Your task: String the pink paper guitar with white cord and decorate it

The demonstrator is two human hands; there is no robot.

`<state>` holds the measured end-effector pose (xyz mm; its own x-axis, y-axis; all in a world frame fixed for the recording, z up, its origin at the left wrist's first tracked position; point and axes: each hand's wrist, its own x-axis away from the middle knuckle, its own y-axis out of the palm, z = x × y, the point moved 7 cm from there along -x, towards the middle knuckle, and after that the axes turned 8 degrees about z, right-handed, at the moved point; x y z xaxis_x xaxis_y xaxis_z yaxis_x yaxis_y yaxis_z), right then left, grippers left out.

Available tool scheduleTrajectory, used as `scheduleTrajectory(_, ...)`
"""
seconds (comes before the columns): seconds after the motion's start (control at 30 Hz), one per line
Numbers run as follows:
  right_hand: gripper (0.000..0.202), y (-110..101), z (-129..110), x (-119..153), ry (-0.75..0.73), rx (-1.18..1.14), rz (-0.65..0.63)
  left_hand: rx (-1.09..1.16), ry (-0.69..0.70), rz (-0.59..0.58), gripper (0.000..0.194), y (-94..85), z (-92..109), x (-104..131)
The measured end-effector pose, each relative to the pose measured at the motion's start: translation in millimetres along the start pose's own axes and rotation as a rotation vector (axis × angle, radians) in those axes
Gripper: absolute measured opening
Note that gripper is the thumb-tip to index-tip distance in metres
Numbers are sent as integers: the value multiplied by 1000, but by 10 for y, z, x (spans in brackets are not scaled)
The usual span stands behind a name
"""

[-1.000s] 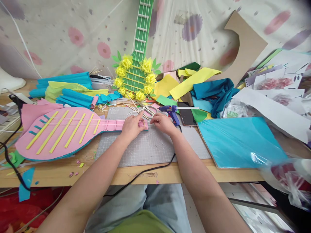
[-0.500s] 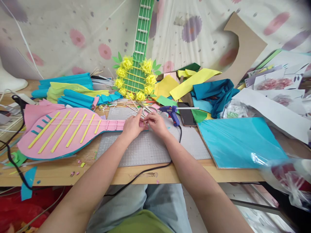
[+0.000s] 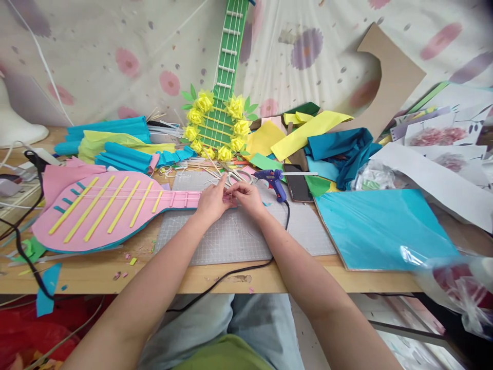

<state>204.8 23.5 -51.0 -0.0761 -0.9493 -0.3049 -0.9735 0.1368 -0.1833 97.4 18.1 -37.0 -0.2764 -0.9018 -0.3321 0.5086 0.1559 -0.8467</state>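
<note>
A pink model lute (image 3: 115, 205) with a blue edge, yellow strips and short blue bars lies flat, its neck pointing right over the grey cutting mat (image 3: 231, 241). My left hand (image 3: 211, 202) is closed at the far end of the neck, fingers about it. Close beside it, my right hand (image 3: 247, 198) pinches at the neck's tip, thumb and forefinger together. Thin strings run along the body and neck toward my fingertips; what I pinch looks like a string end, partly hidden. Just behind my hands lie scissors (image 3: 243, 178).
A purple glue gun (image 3: 273, 181) with a black cord lies right of my hands, beside a phone (image 3: 298, 183). Behind stands a green model lute (image 3: 215, 126) with yellow flowers. A blue board (image 3: 385, 228) lies right; blue crepe paper (image 3: 108, 128) lies back left.
The whole view has shifted slightly, so things appear a little further right. My hands stay at the neck's end with nearly the same grip.
</note>
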Motion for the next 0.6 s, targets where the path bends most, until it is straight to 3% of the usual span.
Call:
scheduleTrajectory(0.23, 16, -9, 39, -12, 49, -208, 12, 5, -20, -9, 91, -4, 3, 7)
scheduleTrajectory(0.6, 12, -45, 18, -6, 44, -203, 52, -2, 1, -4, 90, -32, 25, 3)
